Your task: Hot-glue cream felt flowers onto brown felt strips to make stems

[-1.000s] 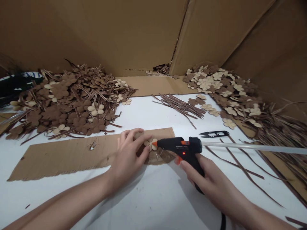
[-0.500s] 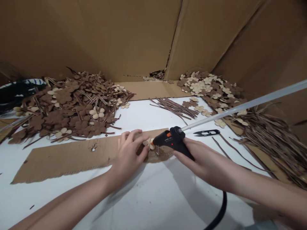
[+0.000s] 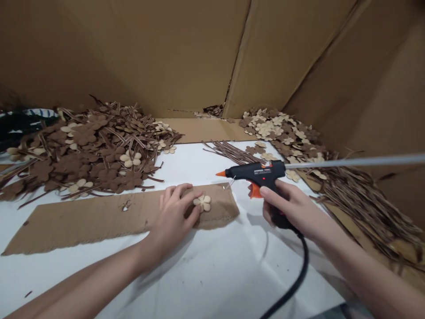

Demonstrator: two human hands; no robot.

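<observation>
My right hand grips a black hot glue gun with an orange tip and trigger, lifted above the table, nozzle pointing left. A long clear glue stick juts out of its back to the right. Its black cord trails toward me. My left hand rests on a long strip of cardboard, fingertips pressing beside a small cream flower cutout that lies on the strip's right end.
A big heap of brown and cream flower cutouts and thin strips fills the left. Another flower pile and brown strips lie at the right. A bundle of strips sits mid-table. Cardboard walls enclose the white table.
The glue gun has lifted off the cream flower and moved up and right, levelling out. My left hand stays on the cardboard by the flower.
</observation>
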